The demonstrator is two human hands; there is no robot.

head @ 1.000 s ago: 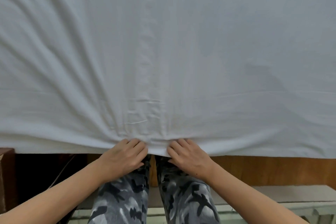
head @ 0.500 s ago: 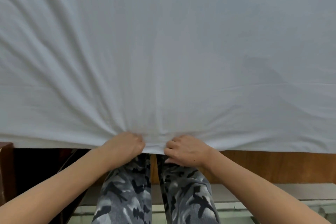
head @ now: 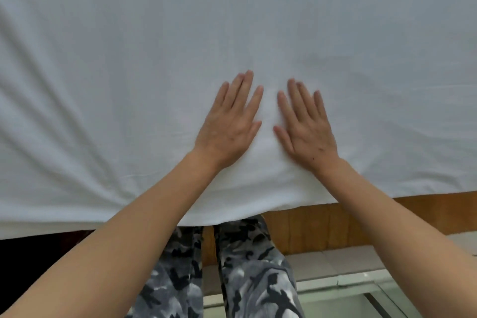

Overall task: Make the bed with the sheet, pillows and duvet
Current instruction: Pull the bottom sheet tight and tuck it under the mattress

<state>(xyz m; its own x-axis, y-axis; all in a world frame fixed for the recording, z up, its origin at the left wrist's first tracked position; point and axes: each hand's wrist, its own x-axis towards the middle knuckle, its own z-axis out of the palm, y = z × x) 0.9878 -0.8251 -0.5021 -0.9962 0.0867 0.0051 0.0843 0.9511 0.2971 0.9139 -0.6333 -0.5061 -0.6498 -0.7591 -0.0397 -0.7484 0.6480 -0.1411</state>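
Both hands have let go of the near hem and moved up onto the sheet (head: 232, 33). The left hand (head: 228, 121) and right hand (head: 305, 124) are pressing flat, fingers straight. Creases are fanning toward nine o'clock; sweeping outward should flatten them.

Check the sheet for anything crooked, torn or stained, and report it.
No tear or stain shows. The white sheet has creases fanning across its left part, while the right part lies smoother. Its near edge bows down at the middle. The left hand and right hand lie flat on it.
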